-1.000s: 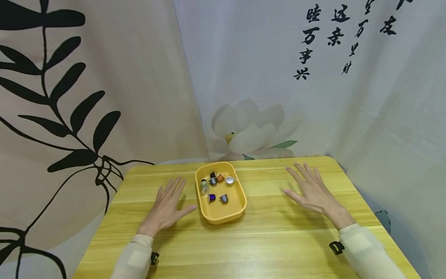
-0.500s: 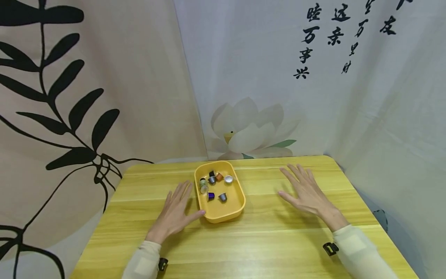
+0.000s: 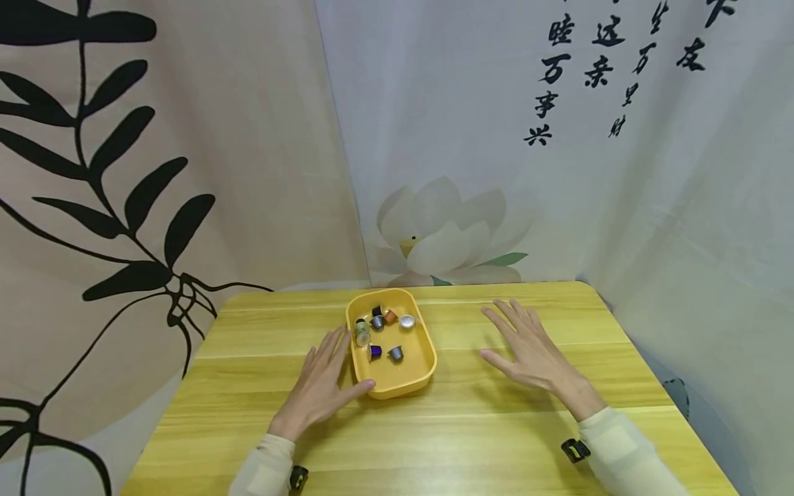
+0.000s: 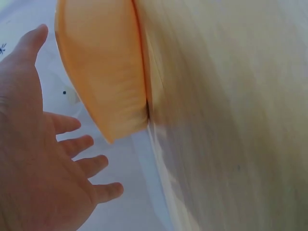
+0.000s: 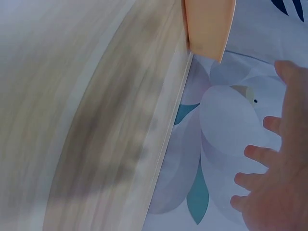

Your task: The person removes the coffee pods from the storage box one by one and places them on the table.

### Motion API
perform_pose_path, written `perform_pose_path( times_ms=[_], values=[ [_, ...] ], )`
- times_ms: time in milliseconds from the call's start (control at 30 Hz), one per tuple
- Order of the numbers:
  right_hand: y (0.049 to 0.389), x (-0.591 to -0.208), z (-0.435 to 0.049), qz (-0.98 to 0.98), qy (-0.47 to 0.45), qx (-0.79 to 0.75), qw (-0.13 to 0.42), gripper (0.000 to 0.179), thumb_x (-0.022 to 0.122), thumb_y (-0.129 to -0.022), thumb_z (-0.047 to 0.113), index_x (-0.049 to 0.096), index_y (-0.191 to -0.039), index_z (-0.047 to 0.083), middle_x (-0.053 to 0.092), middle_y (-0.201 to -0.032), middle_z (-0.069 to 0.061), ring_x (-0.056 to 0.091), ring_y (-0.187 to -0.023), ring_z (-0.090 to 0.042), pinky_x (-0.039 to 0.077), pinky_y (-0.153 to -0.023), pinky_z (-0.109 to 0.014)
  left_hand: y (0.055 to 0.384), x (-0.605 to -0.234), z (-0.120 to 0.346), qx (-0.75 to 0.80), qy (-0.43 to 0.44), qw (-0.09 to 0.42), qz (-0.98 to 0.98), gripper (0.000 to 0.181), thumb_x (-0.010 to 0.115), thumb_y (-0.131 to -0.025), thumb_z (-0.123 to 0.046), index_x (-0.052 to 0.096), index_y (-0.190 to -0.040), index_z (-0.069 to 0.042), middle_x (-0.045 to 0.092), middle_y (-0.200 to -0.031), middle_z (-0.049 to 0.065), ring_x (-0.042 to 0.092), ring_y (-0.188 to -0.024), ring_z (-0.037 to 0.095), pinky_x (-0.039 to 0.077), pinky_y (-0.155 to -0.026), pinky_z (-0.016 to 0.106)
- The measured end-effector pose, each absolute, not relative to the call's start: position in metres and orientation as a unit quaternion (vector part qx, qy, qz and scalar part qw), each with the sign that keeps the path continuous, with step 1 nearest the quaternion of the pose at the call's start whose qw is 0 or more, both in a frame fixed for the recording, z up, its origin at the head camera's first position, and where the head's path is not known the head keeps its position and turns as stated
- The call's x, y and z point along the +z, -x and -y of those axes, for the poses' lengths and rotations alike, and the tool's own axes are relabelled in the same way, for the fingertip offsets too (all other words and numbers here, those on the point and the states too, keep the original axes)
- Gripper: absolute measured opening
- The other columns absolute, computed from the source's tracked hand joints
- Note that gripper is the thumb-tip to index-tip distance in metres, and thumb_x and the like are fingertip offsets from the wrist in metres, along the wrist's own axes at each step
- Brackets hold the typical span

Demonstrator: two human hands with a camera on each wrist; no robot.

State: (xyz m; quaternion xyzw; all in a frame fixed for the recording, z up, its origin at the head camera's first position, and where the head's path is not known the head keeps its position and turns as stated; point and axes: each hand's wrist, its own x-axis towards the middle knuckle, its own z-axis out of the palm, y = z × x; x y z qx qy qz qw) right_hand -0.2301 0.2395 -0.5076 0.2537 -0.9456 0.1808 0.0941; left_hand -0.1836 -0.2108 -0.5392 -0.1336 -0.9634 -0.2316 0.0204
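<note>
A yellow tray (image 3: 397, 377) stands on the wooden table with several small coffee capsules in it. Among them are a purple capsule (image 3: 375, 352), a grey capsule (image 3: 396, 354), a brown capsule (image 3: 390, 317) and one with its silver lid (image 3: 406, 321) facing up. My left hand (image 3: 319, 386) hovers along the tray's left side, fingers spread, its thumb overlapping the near left corner in the head view. In the left wrist view, the tray's side wall (image 4: 103, 67) rises beyond the spread fingers. My right hand (image 3: 533, 355) is over the table to the right, fingers spread, holding nothing.
The wooden table (image 3: 434, 441) reaches back to a curtain (image 3: 453, 138) printed with a lotus, leaves and black writing. A black strap piece sits at each wrist, below the pale sleeves (image 3: 626, 448).
My left hand has moved right, up to the tray's left side. The right hand has drifted left toward the tray. The tray and capsules have stayed in place.
</note>
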Motion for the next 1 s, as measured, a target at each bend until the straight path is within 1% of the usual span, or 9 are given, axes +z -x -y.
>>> perform_pose_path(
  times_ms=[267, 433, 600, 867, 1000],
  values=[
    [0.228, -0.503, -0.222, 0.939, -0.275, 0.185, 0.09, 0.086, 0.071, -0.107, 0.055, 0.035, -0.179, 0.023, 0.031, -0.187, -0.015, 0.021, -0.175, -0.052, 0.015, -0.14, -0.078, 0.185, -0.544, 0.207, -0.232, 0.129, 0.009, 0.964, 0.121, 0.066, -0.097, -0.085, 0.018, -0.182, -0.013, 0.008, -0.192, 0.012, 0.009, -0.179, 0.04, 0.011, -0.143, 0.073],
    [0.228, -0.499, -0.212, 0.933, -0.291, 0.189, 0.095, 0.085, 0.071, -0.107, 0.054, 0.037, -0.178, 0.023, 0.032, -0.187, -0.015, 0.021, -0.174, -0.052, 0.016, -0.14, -0.078, 0.187, -0.545, 0.206, -0.236, 0.126, 0.003, 0.963, 0.123, 0.066, -0.096, -0.086, 0.019, -0.182, -0.013, 0.008, -0.193, 0.009, 0.008, -0.179, 0.04, 0.011, -0.144, 0.072],
    [0.227, -0.494, -0.201, 0.928, -0.305, 0.188, 0.097, 0.085, 0.071, -0.106, 0.055, 0.038, -0.178, 0.022, 0.033, -0.187, -0.015, 0.022, -0.175, -0.05, 0.016, -0.141, -0.076, 0.188, -0.544, 0.205, -0.235, 0.123, -0.004, 0.964, 0.125, 0.066, -0.095, -0.088, 0.018, -0.182, -0.011, 0.008, -0.193, 0.007, 0.008, -0.179, 0.039, 0.01, -0.145, 0.07],
    [0.228, -0.488, -0.183, 0.919, -0.333, 0.193, 0.085, 0.085, 0.069, -0.107, 0.055, 0.037, -0.178, 0.021, 0.032, -0.187, -0.013, 0.023, -0.175, -0.048, 0.018, -0.143, -0.073, 0.189, -0.544, 0.205, -0.224, 0.121, -0.001, 0.967, 0.128, 0.066, -0.093, -0.091, 0.022, -0.181, -0.01, 0.012, -0.192, 0.009, 0.016, -0.178, 0.043, 0.014, -0.144, 0.07],
    [0.229, -0.484, -0.171, 0.914, -0.347, 0.199, 0.071, 0.084, 0.067, -0.109, 0.057, 0.036, -0.179, 0.022, 0.032, -0.188, -0.011, 0.023, -0.176, -0.045, 0.017, -0.144, -0.071, 0.19, -0.542, 0.205, -0.226, 0.122, -0.002, 0.966, 0.129, 0.067, -0.091, -0.091, 0.024, -0.18, -0.008, 0.014, -0.192, 0.01, 0.019, -0.177, 0.044, 0.015, -0.144, 0.069]
  ],
)
